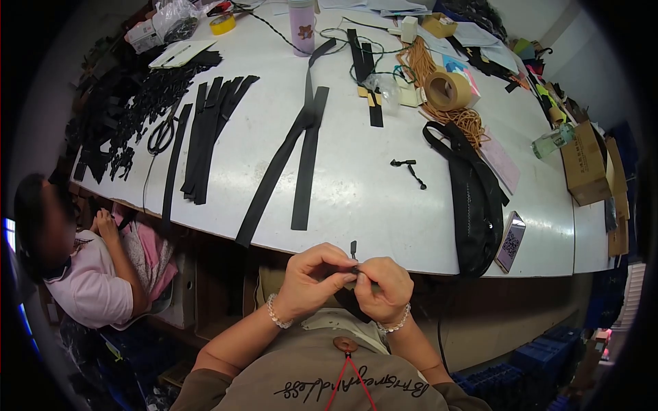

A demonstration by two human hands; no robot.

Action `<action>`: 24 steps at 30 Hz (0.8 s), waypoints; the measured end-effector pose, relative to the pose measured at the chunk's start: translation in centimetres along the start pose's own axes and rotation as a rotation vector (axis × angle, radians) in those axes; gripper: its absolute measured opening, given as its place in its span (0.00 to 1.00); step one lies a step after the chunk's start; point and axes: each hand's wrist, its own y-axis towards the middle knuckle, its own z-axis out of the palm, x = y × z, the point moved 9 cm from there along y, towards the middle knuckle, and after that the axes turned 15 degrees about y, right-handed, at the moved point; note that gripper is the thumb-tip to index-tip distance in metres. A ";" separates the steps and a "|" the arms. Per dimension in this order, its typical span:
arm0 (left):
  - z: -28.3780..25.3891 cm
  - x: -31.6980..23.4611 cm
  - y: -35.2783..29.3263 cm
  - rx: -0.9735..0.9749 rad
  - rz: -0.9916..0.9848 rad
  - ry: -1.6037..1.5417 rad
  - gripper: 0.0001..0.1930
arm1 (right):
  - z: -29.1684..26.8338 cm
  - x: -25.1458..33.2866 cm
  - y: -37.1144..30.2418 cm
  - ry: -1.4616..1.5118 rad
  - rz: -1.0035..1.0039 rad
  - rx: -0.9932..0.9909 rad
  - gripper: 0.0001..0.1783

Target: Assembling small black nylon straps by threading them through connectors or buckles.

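Observation:
My left hand [312, 277] and my right hand [385, 288] meet just off the table's near edge. Both are closed in a pinch on a small black cord piece [354, 248], whose flat end sticks up between them; the rest is hidden by my fingers. Two similar black cord pieces [412, 172] lie on the table ahead and to the right. A black bag [473, 212] with a strap rests near the right end of the table. Left of centre, long black webbing strips [305, 178] cross one another, one hanging past the near edge.
More strips [205, 144], scissors [161, 137] and a heap of black pieces [116, 116] lie left. A phone [510, 241], tape roll [447, 91], tan cord [469, 127] and bottle [552, 140] are right. A purple cup [301, 27] stands far. Another person [103, 274] sits left.

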 end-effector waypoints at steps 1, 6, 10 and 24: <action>0.1 0.0 0.0 0.012 -0.004 0.001 0.10 | 0.0 0.2 0.0 -0.018 -0.030 0.001 0.05; 0.1 0.0 0.0 0.019 0.004 0.001 0.10 | 0.0 0.5 0.0 -0.042 -0.059 0.014 0.06; -0.1 0.0 0.0 0.002 0.026 0.055 0.12 | 0.1 0.3 -0.3 -0.068 -0.055 0.037 0.03; -0.8 -1.3 -0.1 -0.041 0.029 0.376 0.09 | 1.3 0.2 0.3 -0.041 -0.085 0.182 0.06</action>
